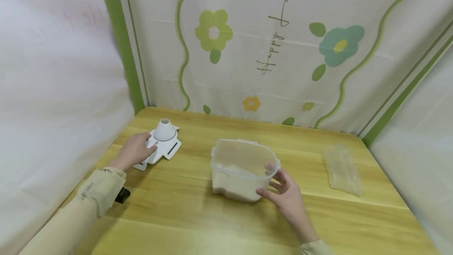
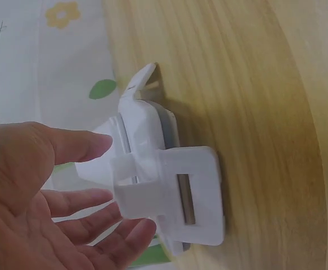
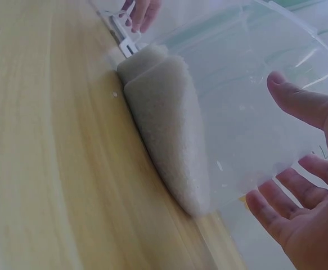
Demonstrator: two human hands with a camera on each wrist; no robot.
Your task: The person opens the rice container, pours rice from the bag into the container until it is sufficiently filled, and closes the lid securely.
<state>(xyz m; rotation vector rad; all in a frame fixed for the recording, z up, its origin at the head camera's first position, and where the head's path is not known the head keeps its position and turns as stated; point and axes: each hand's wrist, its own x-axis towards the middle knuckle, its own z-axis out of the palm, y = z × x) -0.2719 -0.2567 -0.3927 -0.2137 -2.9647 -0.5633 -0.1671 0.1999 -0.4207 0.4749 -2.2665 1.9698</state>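
A clear plastic container (image 1: 242,156) without its lid stands mid-table, and white rice (image 3: 164,118) fills its lower part. At its right end is my right hand (image 1: 284,192), thumb on the near side and fingers behind, spread loosely around the wall. On the left lies a white lid (image 1: 166,145) with a cone-shaped spout on top and slotted side flaps. My left hand (image 1: 136,150) is over the lid's left part, its thumb and fingers parted and fingertips close to the flap and spout in the left wrist view.
A crumpled clear plastic bag (image 1: 342,170) lies on the wooden table (image 1: 198,223) to the right. White fabric hangings (image 1: 240,85) with printed flowers rise behind the table and along both sides. Single grains (image 3: 115,94) lie beside the container.
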